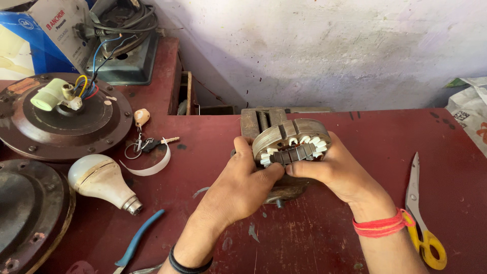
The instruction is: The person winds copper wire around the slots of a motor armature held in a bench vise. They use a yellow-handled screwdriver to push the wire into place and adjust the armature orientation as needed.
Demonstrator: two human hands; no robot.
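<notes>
Both the left hand (243,185) and right hand (337,172) hold tight the stator core (291,142), its white-lined slots without any winding, above the red surface (314,233).

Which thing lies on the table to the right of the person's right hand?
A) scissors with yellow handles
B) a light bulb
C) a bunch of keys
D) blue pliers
A: the scissors lie right of the right hand, while the bulb, keys and pliers lie left of the left hand.
</notes>
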